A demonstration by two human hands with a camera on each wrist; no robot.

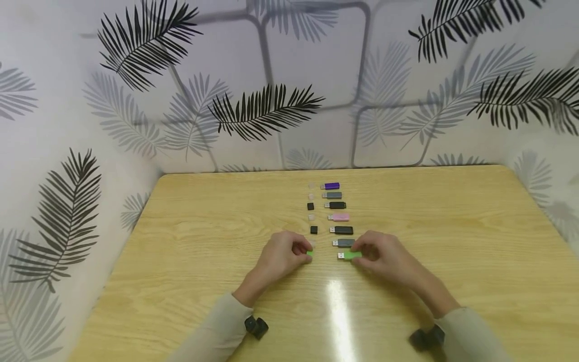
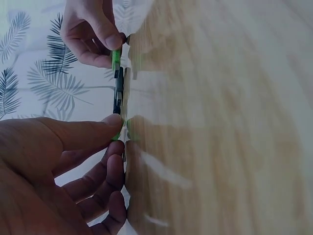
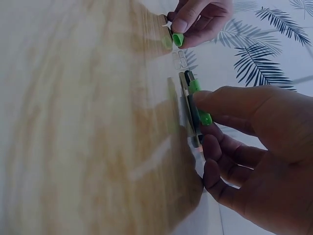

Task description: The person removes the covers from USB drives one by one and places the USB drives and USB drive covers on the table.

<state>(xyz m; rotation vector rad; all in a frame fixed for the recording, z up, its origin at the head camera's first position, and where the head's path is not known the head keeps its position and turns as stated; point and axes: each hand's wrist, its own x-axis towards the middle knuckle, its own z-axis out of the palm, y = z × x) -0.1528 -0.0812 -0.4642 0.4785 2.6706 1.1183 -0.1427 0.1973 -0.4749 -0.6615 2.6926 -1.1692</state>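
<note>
1. The left hand [image 1: 282, 256] rests on the pale wooden table [image 1: 190, 261], fingers curled, pinching a small green plastic cap [image 1: 309, 253] between thumb and forefinger; the right wrist view shows the cap [image 3: 178, 39] at the fingertips, just off the tabletop.
2. Past this hand runs a column of loose caps, two black caps [image 1: 312, 217] among clear ones that are hard to make out.
3. Just right of the cap lies the green plastic USB stick [image 1: 349, 255], long axis running left to right, its metal plug pointing at the cap with a short gap between them.
4. Above it stands a row of uncapped sticks, from a grey stick [image 1: 343, 243] up to a purple stick [image 1: 330, 186].
5. The right hand [image 1: 384, 256] grips the green stick's body end with curled fingers and is nearer to it; cap and plug look roughly in line.
</note>
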